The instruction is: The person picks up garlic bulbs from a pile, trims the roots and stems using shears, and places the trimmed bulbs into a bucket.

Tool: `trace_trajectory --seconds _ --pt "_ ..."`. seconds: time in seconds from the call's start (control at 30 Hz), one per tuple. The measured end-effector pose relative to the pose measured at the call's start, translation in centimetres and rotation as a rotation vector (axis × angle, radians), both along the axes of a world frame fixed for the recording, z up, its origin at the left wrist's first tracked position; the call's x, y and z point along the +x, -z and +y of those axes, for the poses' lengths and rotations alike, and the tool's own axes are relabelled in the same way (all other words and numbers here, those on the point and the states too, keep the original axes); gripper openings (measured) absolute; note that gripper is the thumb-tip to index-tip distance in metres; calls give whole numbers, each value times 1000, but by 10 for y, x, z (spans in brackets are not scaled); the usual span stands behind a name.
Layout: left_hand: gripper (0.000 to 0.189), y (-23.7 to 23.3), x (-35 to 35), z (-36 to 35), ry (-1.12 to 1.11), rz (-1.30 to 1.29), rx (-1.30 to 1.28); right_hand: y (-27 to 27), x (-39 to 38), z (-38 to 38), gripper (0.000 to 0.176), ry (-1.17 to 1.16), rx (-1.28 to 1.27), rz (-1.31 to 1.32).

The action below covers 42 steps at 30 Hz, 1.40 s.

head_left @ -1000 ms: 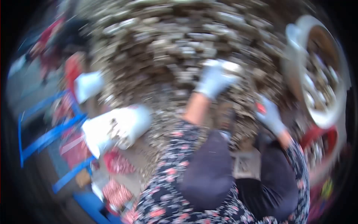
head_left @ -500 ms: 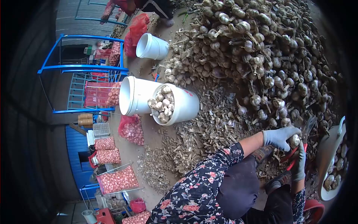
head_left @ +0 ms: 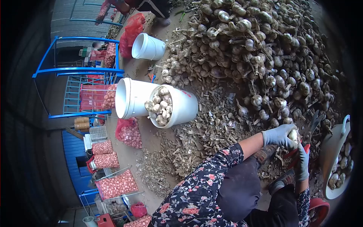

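Observation:
My left hand [head_left: 279, 136], in a pale grey glove, is closed around a garlic bulb [head_left: 293, 135]. Right beside it, my right hand [head_left: 302, 163], gloved too, grips red-handled shears [head_left: 307, 147]; their grey blades point away from me, past the bulb toward the heap. Most of the handles are hidden by my right fingers. The garlic heap [head_left: 245, 49], with dry stems on many bulbs, reaches almost to my hands. To the right stands a white basin [head_left: 328, 151] with several trimmed bulbs in it.
Dry stem scraps [head_left: 196, 140] cover the floor to my left. A white bucket of garlic [head_left: 185, 108] leans by another white bucket [head_left: 138, 96]; a third bucket [head_left: 153, 48] lies farther off. Filled red net bags [head_left: 117, 184] and a blue frame [head_left: 83, 70] stand beyond. A person [head_left: 155, 7] is at the top.
My left hand and the bulb have shifted slightly left and up, and less of the bulb shows. My right hand has come up closer to it. The whole view has drifted a little.

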<state>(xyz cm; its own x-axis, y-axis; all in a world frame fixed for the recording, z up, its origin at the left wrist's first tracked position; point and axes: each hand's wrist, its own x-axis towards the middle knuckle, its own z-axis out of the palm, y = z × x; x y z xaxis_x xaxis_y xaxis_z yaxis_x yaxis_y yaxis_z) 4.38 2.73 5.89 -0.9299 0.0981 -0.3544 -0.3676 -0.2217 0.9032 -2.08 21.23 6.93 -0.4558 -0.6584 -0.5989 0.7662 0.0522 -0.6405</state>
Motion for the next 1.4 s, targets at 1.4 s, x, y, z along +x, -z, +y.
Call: trace_trajectory --seconds 1.4 --pt "72 -54 7 -45 -425 38 -225 -51 -10 -3 56 -727 727 1443"
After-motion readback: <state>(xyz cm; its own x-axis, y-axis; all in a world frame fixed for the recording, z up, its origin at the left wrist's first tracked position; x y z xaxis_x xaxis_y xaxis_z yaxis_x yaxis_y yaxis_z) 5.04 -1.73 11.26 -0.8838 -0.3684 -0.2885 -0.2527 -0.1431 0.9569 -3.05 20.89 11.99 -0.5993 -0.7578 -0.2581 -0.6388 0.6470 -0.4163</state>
